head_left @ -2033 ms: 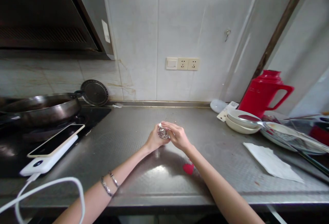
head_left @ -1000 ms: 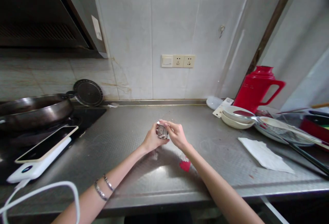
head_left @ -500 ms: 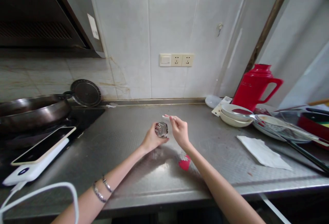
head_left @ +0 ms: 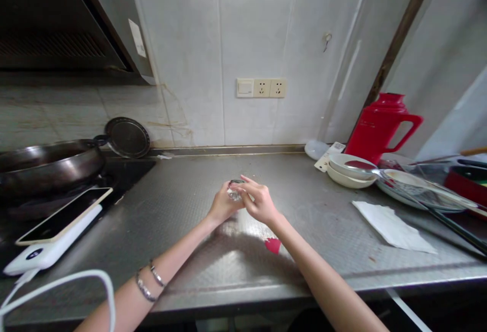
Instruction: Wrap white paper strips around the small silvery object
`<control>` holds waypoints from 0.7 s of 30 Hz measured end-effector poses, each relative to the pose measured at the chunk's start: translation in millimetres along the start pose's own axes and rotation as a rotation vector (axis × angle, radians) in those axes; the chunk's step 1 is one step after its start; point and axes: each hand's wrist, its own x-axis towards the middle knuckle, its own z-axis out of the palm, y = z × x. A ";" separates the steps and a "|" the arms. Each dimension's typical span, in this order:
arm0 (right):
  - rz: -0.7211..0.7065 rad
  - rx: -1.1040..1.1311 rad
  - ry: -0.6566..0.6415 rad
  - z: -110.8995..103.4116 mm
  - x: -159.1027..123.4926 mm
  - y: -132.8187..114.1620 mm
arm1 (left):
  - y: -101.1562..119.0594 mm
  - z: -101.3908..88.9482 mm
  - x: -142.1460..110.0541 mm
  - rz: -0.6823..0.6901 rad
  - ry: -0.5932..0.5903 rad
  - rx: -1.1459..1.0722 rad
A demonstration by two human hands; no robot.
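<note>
Above the middle of the steel counter (head_left: 190, 195), my left hand (head_left: 220, 205) is wrapped round a small shiny silver object (head_left: 235, 193), mostly hidden by fingers. My right hand (head_left: 256, 201) presses against the same object from the right, its fingers curled over the top. Both hands touch each other. A small red piece (head_left: 273, 244) lies on the counter just under my right forearm. Two bracelets (head_left: 150, 280) circle my left wrist.
A phone on a white power bank (head_left: 53, 228) with a white cable lies at the left by a dark pan (head_left: 45, 162). At the right are a red jug (head_left: 380, 124), stacked bowls (head_left: 350, 172), plates with utensils and a white napkin (head_left: 391, 228).
Half a second ago my right hand was lifted off to the right, pinching a thin white strip; it has come back onto the silver object. My left hand kept its hold.
</note>
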 end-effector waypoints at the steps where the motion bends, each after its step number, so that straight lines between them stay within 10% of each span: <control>1: 0.072 0.050 0.021 -1.2 0.8 -0.5 | 1.9 -0.1 0.1 -0.035 -0.025 -0.033; 8: 0.478 0.095 0.439 -11.9 8.0 8.8 | 16.2 -2.6 -1.9 -0.126 -0.026 -0.272; 14: 0.382 0.061 0.143 1.3 0.3 15.6 | 21.4 -4.8 -3.9 -0.151 -0.007 -0.295; 21: 0.303 0.110 0.153 5.5 -4.3 9.1 | 18.2 -6.7 -2.0 -0.134 0.002 -0.332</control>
